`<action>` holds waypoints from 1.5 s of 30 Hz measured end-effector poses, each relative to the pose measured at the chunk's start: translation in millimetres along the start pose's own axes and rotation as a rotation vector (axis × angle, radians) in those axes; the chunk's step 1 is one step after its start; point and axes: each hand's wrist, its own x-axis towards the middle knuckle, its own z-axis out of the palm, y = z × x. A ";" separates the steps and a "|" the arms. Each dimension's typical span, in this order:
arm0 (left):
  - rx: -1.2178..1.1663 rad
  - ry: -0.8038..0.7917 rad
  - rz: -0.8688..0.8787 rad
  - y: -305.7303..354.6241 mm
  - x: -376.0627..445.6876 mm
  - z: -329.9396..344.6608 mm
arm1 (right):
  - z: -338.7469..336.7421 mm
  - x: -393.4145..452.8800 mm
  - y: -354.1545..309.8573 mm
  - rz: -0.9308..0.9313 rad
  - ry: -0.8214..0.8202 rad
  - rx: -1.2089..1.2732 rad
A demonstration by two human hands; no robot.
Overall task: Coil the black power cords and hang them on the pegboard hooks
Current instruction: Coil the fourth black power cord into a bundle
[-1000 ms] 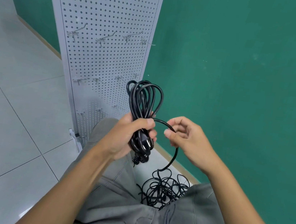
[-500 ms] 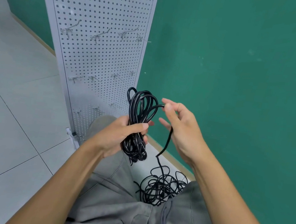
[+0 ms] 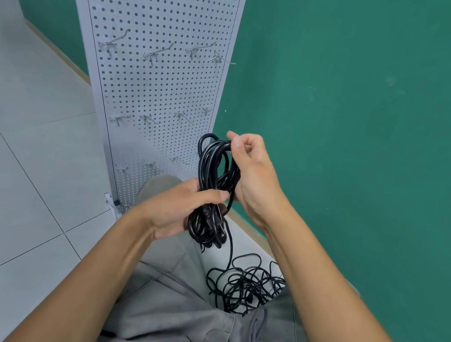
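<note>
My left hand (image 3: 181, 211) grips a bundle of black power cord loops (image 3: 212, 175) around its middle, thumb across the front. My right hand (image 3: 250, 171) pinches the cord at the top of the loops, fingers curled. A strand runs from the bundle down to a tangled pile of black cord (image 3: 246, 285) on the floor between my knees. The white pegboard (image 3: 164, 19) stands just behind, with metal hooks (image 3: 153, 55) in rows; none carries a cord.
A green wall (image 3: 367, 132) is on the right, close to my right arm. Pale floor tiles (image 3: 21, 144) spread to the left. My grey trousers (image 3: 184, 323) fill the bottom of the view. The pegboard's foot bracket (image 3: 110, 201) sits on the floor.
My right hand rose from beside the bundle to its top, carrying the strand up and laying another loop onto the coil. The left hand kept its grip.
</note>
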 end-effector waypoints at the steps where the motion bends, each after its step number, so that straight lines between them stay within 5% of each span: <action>1: 0.015 -0.009 0.000 -0.1 -0.2 -1.5 | 0.6 0.2 -0.9 0.003 -0.011 -0.036; 7: 0.010 -0.006 0.078 -2.6 2.0 -2.5 | -5.3 4.1 -12.2 0.097 -0.124 -0.183; 16: -0.259 0.284 0.233 2.2 6.2 -14.4 | -8.9 -17.4 42.5 0.393 -0.375 -0.107; 25: -0.554 0.638 0.377 0.0 13.3 -21.2 | -28.1 -35.2 52.0 0.337 -0.469 -0.347; 30: -0.270 0.752 0.351 -3.6 10.8 -23.6 | -43.2 -41.3 50.1 0.236 -0.439 -0.484; 34: -0.013 0.753 0.303 -16.1 17.3 -23.0 | -43.7 -42.7 28.7 0.060 -0.435 -0.648; 41: 0.296 0.580 0.298 -12.4 11.7 14.7 | -32.7 -42.4 -1.0 -0.079 -0.355 -0.584; 45: 0.288 0.298 0.250 -13.6 7.2 17.8 | -29.2 -38.9 -5.7 -0.188 -0.185 -0.661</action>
